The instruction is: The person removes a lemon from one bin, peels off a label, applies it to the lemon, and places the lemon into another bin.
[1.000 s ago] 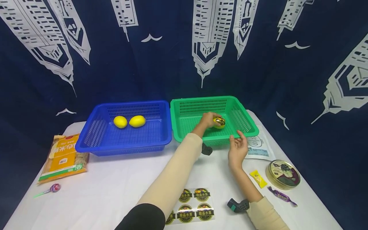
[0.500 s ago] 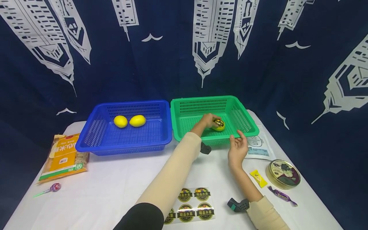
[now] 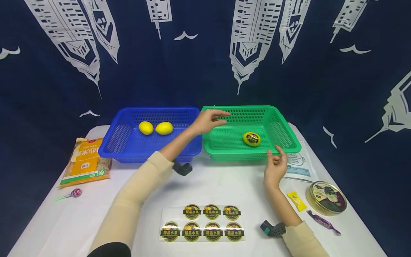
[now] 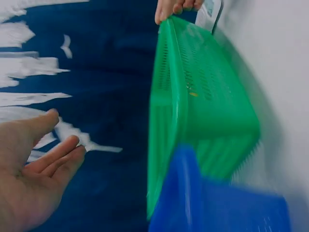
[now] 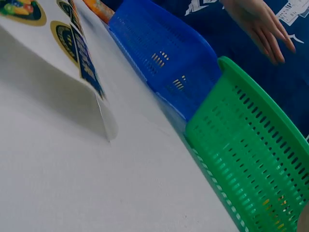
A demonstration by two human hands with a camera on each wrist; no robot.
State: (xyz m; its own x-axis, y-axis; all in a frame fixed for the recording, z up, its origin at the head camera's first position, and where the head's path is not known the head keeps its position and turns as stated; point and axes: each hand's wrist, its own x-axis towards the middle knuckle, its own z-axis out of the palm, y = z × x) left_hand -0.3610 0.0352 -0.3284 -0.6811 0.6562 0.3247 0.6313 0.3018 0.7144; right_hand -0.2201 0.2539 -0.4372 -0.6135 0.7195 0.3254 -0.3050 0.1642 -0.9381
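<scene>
My left hand (image 3: 207, 121) hangs in the air above the adjoining sides of the two baskets, its fingers apart with nothing between them. A lemon (image 3: 251, 139) bearing a black-and-gold round sticker lies in the green basket (image 3: 237, 156). At that basket's front rim, toward the right corner, my right hand (image 3: 275, 169) holds the edge with its fingertips; in the left wrist view its fingers (image 4: 166, 8) lie over the rim. Two plain lemons, one (image 3: 146, 127) at left and another (image 3: 164, 128) beside it, lie in the blue basket (image 3: 122, 157).
A sheet of round stickers (image 3: 202, 223) lies at the table's front. On the left are an orange food bag (image 3: 85, 162) and a lollipop (image 3: 76, 193). To the right lie a printed packet (image 3: 302, 166), a round tin (image 3: 326, 198), a yellow candy (image 3: 297, 201) and a purple candy (image 3: 323, 222).
My left hand has let go of the stickered lemon and moved up and left, out of the green basket. My right hand stays at the rim. The head view has shifted slightly.
</scene>
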